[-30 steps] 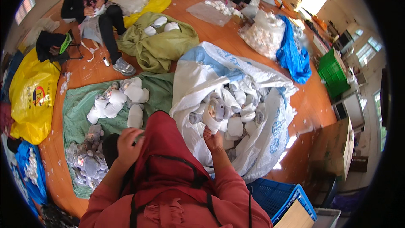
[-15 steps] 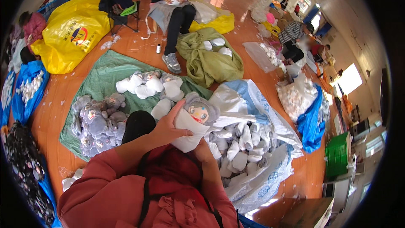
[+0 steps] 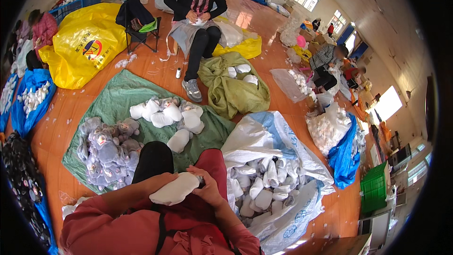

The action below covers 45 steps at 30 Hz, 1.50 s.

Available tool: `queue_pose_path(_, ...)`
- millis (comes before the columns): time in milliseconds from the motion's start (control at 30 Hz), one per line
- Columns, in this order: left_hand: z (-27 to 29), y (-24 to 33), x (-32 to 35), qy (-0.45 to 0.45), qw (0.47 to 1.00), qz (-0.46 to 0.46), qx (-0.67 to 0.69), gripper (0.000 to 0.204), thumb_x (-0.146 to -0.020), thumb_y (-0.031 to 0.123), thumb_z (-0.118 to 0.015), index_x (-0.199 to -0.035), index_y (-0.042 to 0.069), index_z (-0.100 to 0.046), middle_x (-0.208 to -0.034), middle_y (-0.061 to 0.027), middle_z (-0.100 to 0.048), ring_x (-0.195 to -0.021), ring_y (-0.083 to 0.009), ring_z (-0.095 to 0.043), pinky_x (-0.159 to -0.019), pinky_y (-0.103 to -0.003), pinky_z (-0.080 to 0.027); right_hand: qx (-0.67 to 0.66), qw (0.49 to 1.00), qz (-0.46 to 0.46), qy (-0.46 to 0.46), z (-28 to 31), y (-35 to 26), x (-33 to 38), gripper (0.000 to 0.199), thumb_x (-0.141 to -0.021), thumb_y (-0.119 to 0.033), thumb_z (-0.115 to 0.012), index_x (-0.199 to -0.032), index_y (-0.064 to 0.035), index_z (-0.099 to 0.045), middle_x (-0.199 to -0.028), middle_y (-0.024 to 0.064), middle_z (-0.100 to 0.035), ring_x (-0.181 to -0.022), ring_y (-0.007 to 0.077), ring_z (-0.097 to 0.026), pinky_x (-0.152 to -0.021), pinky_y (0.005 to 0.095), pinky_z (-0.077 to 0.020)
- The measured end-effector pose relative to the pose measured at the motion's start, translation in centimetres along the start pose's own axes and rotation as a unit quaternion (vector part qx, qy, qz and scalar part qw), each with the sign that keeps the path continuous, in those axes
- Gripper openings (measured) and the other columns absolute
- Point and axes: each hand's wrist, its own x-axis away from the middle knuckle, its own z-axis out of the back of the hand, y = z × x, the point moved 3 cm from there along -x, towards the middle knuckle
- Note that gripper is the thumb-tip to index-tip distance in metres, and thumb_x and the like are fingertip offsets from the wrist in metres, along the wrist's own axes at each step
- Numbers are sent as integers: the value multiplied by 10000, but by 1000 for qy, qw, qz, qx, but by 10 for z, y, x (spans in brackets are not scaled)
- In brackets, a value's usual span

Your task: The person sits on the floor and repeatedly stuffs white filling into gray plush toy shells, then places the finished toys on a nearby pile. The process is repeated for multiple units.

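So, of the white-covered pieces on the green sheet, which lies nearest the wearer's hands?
The white-covered piece at the group's near end, lowest of them in the picture; the others lie farther out.

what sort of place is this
Probably a plush toy workshop, judging by the contents. Grey plush toys with faces lie heaped on a green cloth, a big white sack holds many white-covered pieces, and another seated person handles a small white item.
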Motion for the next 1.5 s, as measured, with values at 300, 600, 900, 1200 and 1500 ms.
queue_pose_path(300, 15, -31, 2, 165, 986, -31, 14, 261, -1014, 257, -467, -1108, 30, -554, -956, -79, -641, -859, -138, -622, -731, -285, -501, 5, 995, -99, 24, -7, 7, 4, 438, -727, 23, -772, -1103, -47, -558, -1119, 53, -626, -1009, 135, -582, -906, 284, -465)
queue_pose_path(600, 5, 3, 12, 112, 977, -109, -142, 563, -747, 228, -816, -1188, 19, -535, -1058, -70, -624, -942, -169, -611, -824, -322, -505, 66, 990, -112, 56, -6, 11, -1, 191, -819, -22, -660, -969, -31, -542, -963, 96, -647, -860, 172, -605, -779, 299, -490)
queue_pose_path(900, -11, 17, -4, 213, 855, -213, -423, 587, -681, 360, -834, -1049, 14, -534, -953, -179, -623, -848, -360, -637, -752, -407, -515, 219, 962, -131, 96, -7, 56, -5, 197, -803, -124, -653, -948, -41, -549, -789, 163, -627, -702, 327, -629, -638, 390, -495)
queue_pose_path(1200, -25, 30, 7, 212, 871, -186, -403, 581, -712, 326, -802, -1097, 32, -482, -972, -199, -641, -896, -371, -652, -762, -413, -518, -35, 962, -238, 126, -8, 92, 1, 104, -845, -70, -576, -942, -43, -549, -842, 104, -629, -781, 207, -621, -693, 333, -498)
queue_pose_path(1500, -12, 40, 8, 144, 968, -199, -55, 577, -717, -35, -752, -1205, 80, -468, -1015, -104, -644, -920, -184, -633, -807, -315, -515, -200, 978, -37, 47, -20, 0, -12, 293, -870, -77, -629, -1127, -85, -489, -1207, 49, -520, -1068, 133, -514, -945, 291, -428)
